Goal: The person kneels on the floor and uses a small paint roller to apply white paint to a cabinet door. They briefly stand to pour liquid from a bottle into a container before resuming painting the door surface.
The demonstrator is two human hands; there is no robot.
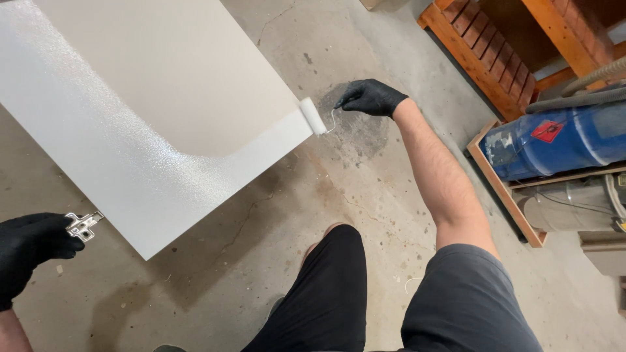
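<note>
Right black-gloved hand [370, 97] pinches the wire handle of a small white foam roller [312, 116] at the far corner of the flat white-painted panel [150, 111]; left gloved hand [29, 246] grips the metal hinge [83, 225] at its near edge — roller running off the corner could drip on concrete floor [365, 189], likely smearing wet paint.
</note>
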